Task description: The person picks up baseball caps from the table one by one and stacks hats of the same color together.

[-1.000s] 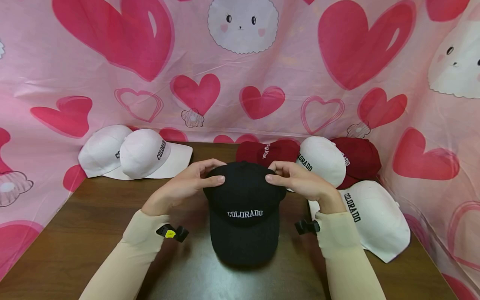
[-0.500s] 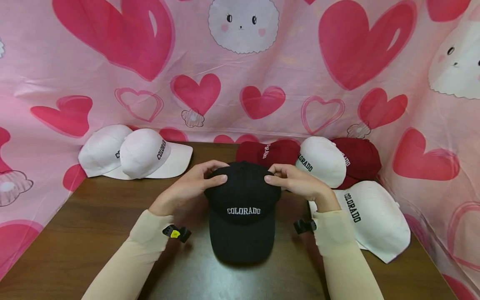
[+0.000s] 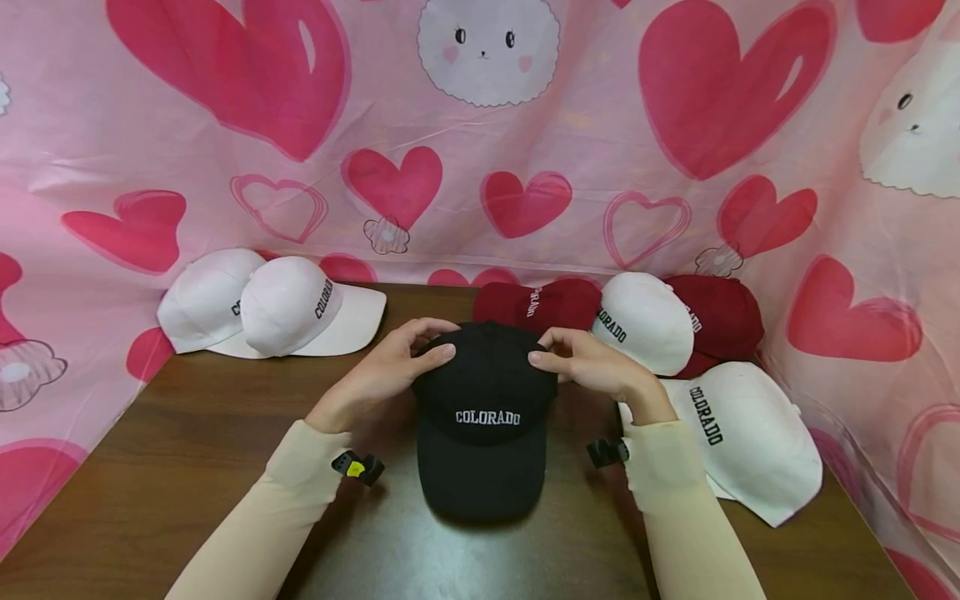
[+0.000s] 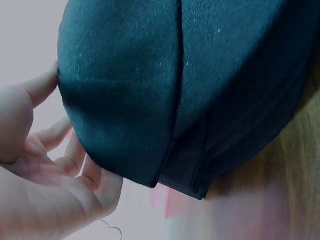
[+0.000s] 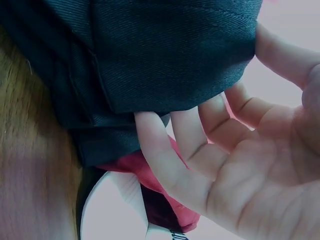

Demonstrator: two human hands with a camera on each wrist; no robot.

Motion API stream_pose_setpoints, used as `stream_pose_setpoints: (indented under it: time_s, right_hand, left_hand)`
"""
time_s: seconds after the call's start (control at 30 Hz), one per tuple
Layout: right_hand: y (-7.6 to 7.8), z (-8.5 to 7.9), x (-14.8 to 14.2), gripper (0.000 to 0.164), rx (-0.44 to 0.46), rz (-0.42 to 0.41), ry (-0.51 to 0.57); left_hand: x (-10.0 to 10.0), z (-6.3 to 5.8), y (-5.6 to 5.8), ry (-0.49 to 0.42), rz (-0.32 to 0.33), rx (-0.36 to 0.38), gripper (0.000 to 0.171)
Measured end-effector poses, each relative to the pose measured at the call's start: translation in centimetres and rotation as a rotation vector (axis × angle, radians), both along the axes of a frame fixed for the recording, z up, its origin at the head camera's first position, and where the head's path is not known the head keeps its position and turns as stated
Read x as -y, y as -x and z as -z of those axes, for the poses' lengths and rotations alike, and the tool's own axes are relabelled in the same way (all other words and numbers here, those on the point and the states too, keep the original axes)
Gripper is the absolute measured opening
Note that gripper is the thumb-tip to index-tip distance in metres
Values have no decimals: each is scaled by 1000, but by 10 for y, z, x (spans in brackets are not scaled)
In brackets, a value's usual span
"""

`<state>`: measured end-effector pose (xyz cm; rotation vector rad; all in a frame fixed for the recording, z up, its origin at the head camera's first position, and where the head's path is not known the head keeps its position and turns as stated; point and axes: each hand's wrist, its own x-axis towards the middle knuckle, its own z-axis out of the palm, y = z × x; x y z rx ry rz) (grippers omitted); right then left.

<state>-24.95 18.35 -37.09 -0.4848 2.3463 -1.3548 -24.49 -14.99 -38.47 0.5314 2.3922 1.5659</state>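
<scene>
A black baseball cap with white COLORADO lettering sits in the middle of the table, brim toward me. My left hand grips the left side of its crown, thumb on the front and fingers behind. On the opposite side my right hand holds the crown the same way. In the left wrist view the left fingers curl behind the dark cloth. Below the cap's edge in the right wrist view, further dark layers show; I cannot tell whether they belong to another cap.
Two overlapping white caps lie at the back left of the wooden table. Behind and right of the black cap are a red cap, a white cap, another red cap and a nearer white cap. A pink heart-print cloth hangs behind.
The black cap has shifted slightly away from me, and its right side has drawn in a little. My left hand has moved slightly right and my right hand slightly left. The other caps stay put.
</scene>
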Motion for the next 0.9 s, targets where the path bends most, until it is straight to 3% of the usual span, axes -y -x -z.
stream_pose_setpoints:
  time_s: [0.33, 0.5, 0.7, 0.9]
  right_hand:
    - [-1, 3, 1, 26, 3, 1, -6]
    - [-1, 4, 2, 26, 4, 15, -37]
    - [-1, 4, 4, 25, -11, 22, -71]
    - [-1, 5, 2, 23, -10, 5, -55]
  left_hand:
    - [4, 1, 3, -21, 81, 16, 63]
    - [2, 3, 1, -20, 80, 15, 63]
    - [-3, 6, 1, 27, 28, -68, 61]
    - [-1, 7, 3, 59, 19, -87, 57]
